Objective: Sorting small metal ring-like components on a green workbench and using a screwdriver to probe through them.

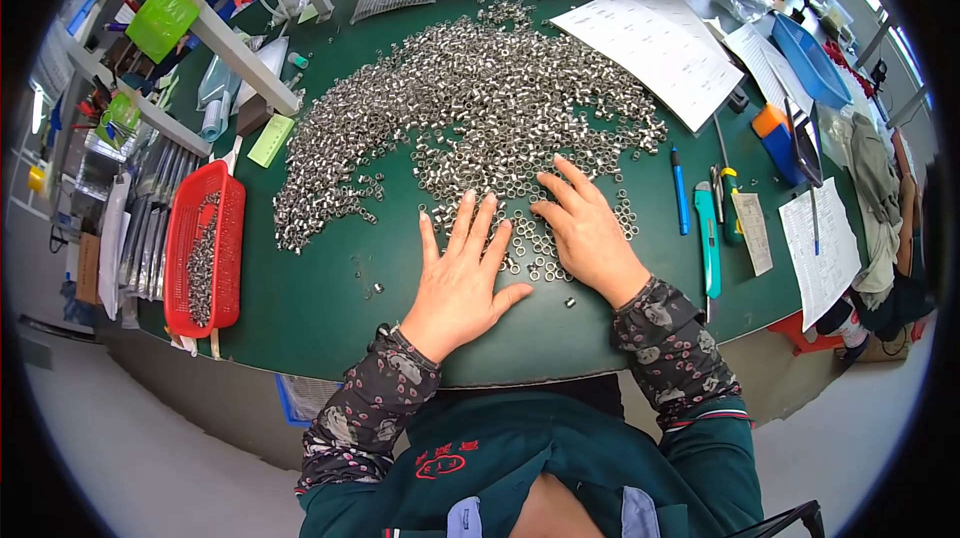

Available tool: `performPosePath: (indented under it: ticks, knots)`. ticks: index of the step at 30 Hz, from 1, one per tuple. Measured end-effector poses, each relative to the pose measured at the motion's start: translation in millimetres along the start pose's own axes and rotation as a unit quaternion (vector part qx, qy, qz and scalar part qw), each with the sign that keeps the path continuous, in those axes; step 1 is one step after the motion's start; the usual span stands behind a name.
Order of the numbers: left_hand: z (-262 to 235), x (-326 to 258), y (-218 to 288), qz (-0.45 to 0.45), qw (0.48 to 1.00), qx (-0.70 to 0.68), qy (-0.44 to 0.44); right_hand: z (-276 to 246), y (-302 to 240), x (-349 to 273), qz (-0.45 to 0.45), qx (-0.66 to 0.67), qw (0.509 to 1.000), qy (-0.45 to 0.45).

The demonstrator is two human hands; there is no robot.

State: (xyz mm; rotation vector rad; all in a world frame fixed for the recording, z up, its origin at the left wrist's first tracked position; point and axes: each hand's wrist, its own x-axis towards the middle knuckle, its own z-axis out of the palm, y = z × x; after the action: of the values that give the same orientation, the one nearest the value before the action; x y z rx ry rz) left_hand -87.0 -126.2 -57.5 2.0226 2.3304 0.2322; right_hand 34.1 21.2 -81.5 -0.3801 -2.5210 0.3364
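Head view showed the left hand (463, 273) and right hand (588, 228) lying flat, fingers spread, pinching nothing, on small metal rings (480, 98) heaped toward twelve o'clock across the green table (310, 308).

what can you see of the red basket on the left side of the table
The red basket is a shallow, oblong tray of slotted plastic lying flat at the left edge of the green table, long side running away from the person. A strip of small silvery metal rings lies along its middle. Clear bags of parts sit just to its left. Neither hand touches it; the left hand rests well to its right.
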Motion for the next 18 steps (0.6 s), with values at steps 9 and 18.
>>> performPosePath:
  ticks: [9, 18]
  knots:
    - [-3, -11, 1, -0.008, 1.0, 0.004, -0.003, -1, -11, 3, -0.045, 0.018, 0.999, -0.013]
    - [-6, -23, -3, -0.024, 0.999, -0.02, 0.009, -3, -17, 7, -0.066, -0.025, 0.997, -0.037]
